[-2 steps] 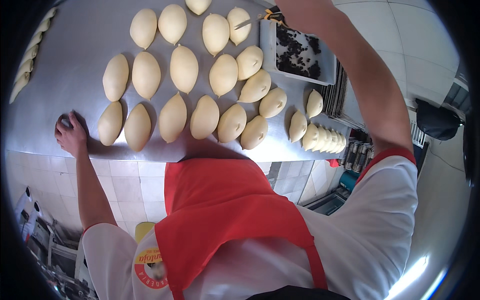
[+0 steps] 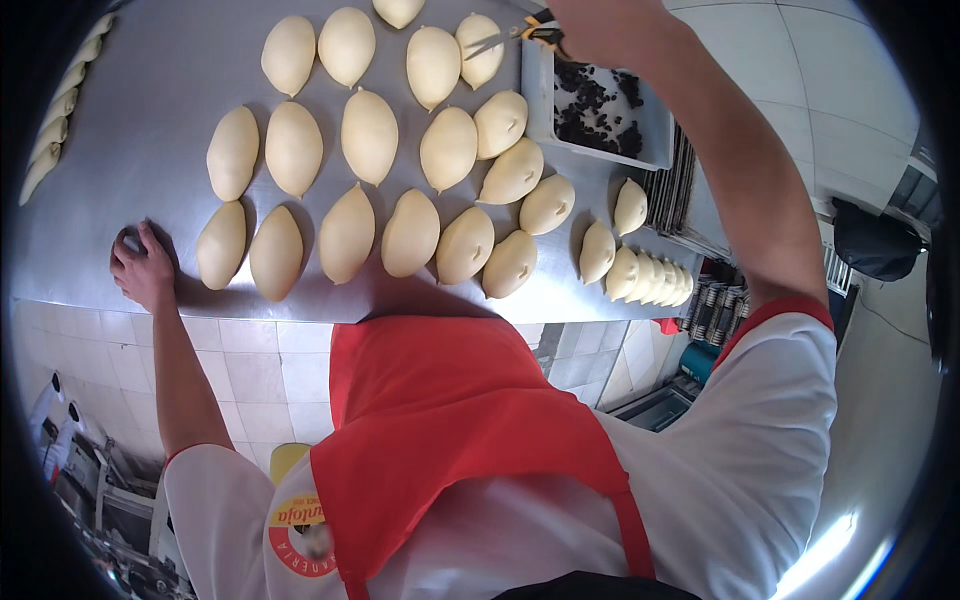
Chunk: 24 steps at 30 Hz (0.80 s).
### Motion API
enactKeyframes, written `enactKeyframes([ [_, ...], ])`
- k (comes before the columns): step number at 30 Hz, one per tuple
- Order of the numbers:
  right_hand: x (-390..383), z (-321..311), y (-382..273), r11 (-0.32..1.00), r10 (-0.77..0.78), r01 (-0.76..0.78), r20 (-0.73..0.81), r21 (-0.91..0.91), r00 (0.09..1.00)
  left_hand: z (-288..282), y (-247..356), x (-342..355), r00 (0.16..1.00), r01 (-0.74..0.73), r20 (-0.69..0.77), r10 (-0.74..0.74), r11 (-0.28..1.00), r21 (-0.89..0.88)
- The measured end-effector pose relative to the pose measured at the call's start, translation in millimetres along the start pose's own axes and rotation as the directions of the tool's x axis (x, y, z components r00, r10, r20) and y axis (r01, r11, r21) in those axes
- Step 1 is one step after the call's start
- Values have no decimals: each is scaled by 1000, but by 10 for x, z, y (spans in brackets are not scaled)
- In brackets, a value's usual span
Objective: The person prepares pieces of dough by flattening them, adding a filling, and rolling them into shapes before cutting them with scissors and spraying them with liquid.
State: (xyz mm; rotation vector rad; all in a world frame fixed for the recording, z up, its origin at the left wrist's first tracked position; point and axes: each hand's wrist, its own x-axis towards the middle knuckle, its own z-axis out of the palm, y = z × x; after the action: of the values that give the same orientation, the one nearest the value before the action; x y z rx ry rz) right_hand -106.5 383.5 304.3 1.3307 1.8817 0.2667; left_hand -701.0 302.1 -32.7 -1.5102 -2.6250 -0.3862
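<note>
My right hand [image 2: 612, 32] grips a pair of scissors [image 2: 541, 32] with orange and black handles at the top of the view. Their metal blades lie parted over a pale oval dough piece [image 2: 481, 62], beside a white tub. My left hand [image 2: 142, 268] rests on the steel table [image 2: 130, 170] near its front left edge, thumb and fingers apart, with nothing seen in it. Rows of smooth, pointed dough pieces [image 2: 369, 138] lie between my hands. Several pieces on the right, such as one dough piece [image 2: 511, 170], carry a small nick on top.
The white tub [image 2: 655, 150] holds dark bits on a white base. Smaller dough pieces [image 2: 640, 275] line up near the right front edge, next to stacked dark trays [image 2: 672, 190]. Twisted dough strips [image 2: 55, 130] lie along the far left.
The scissors' blades have shifted very slightly over the same dough piece. My left hand stays in place on the table.
</note>
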Motion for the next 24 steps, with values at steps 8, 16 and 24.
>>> enactKeyframes([
  [8, 275, -14, -331, 998, -51, 48, -77, -37, 996, 23, 21, 15, 999, -28, -31, 27, 1000, -11],
  [16, 620, -788, -61, 997, 15, -20, -61, -79, 998, -48, 3, -59, 1000, 14, -8, -14, 1000, 9],
  [24, 1281, -841, -89, 993, 11, -11, 2, -114, 1000, -85, 88, -61, 1000, -12, -14, 11, 999, -30],
])
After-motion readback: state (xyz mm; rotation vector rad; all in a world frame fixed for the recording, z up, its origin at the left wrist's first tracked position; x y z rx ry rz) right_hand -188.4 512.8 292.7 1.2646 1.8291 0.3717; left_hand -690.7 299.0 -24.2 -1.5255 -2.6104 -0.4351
